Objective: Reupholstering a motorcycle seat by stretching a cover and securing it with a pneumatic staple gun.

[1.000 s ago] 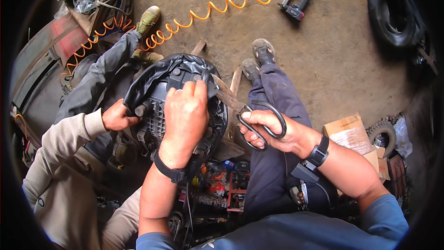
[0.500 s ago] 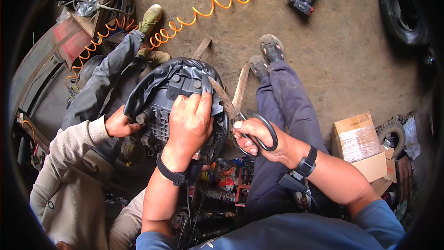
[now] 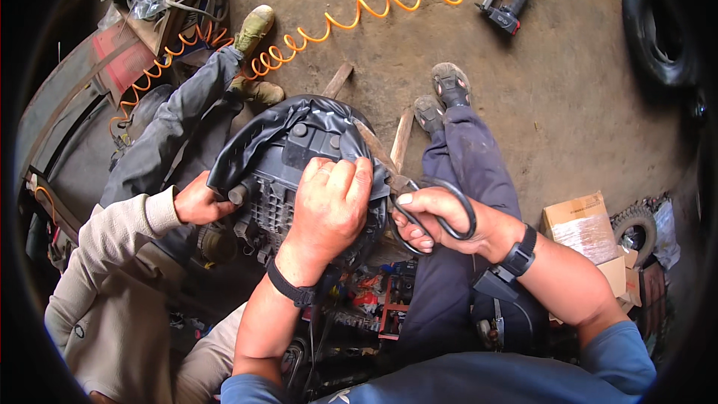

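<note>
An upturned vehicle seat with a black plastic base (image 3: 273,213) lies in front of me. Its black vinyl cover (image 3: 258,135) is folded over the rim, with staples along the fold. My left hand (image 3: 329,209) is closed on the cover's edge at the right side of the base; its fingertips are partly hidden. Large scissors (image 3: 401,182) with worn blades and black loop handles are in my right hand (image 3: 441,217), thumb and fingers in the loops. The blades point up and left, against the cover just beside my left hand. A co-worker's hand (image 3: 198,202) holds the seat's left side.
Wooden legs (image 3: 402,138) stick out beyond the seat. A staple gun (image 3: 505,6) lies on the floor, joined to an orange coiled hose (image 3: 359,11). The co-worker's leg (image 3: 176,108) is at left. Cardboard boxes (image 3: 580,228) and a black inner tube (image 3: 651,30) are at right.
The whole view has shifted slightly. My left hand and the scissors in my right hand have moved a little rightward along the cover. The co-worker's hand stays on the seat.
</note>
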### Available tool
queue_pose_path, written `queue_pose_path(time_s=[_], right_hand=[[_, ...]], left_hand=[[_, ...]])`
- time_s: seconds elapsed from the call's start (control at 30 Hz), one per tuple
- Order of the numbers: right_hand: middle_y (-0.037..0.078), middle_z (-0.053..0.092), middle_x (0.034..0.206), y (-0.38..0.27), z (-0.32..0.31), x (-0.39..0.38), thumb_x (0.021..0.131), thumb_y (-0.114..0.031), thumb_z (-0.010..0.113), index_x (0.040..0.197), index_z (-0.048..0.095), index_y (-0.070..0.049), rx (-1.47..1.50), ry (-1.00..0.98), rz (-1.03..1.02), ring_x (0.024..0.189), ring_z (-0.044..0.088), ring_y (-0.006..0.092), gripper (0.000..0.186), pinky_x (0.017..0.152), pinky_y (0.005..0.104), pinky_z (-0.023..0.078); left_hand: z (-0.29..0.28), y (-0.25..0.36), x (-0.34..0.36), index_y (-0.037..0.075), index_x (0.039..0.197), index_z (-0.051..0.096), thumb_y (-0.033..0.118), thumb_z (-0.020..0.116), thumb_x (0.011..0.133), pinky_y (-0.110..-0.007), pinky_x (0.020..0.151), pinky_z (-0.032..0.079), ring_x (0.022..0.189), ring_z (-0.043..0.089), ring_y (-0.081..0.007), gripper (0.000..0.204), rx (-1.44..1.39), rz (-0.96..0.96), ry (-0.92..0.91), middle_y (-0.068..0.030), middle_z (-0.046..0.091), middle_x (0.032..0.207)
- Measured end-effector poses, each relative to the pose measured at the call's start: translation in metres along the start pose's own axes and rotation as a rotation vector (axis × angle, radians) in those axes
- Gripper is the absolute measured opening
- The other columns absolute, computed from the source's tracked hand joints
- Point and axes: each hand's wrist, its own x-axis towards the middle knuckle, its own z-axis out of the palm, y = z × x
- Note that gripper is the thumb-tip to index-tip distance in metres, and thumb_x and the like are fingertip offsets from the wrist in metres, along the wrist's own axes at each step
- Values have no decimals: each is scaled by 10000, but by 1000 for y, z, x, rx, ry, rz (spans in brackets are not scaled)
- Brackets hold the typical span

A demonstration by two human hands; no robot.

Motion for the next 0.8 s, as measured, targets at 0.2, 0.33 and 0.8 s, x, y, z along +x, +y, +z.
queue_pose_path(time_s=[0.2,0.33,0.8], right_hand=[[-18,568,762,-2,-7,-2,1138,-394,634,991,653,-59,-77,34,21,638,505,102,366,595,280,417],[-21,560,755,3,-1,-1,1141,-403,624,983,647,-67,-44,25,11,635,501,99,372,594,283,417],[-10,541,794,0,-7,4,1130,-420,602,1029,645,-46,10,8,-1,672,466,93,390,605,268,388]], left_hand=[[-8,1,4,-4,1227,689,-1,749,739,-489,836,477,848,657,-365,491,109,-338,-149,-144,642,860],[-12,-13,13,27,1209,724,10,758,754,-502,845,474,894,680,-373,457,266,-362,-226,-148,696,856],[-10,-18,10,-42,1210,713,92,690,844,-435,738,503,816,640,-288,390,119,-56,-75,-130,683,949]])
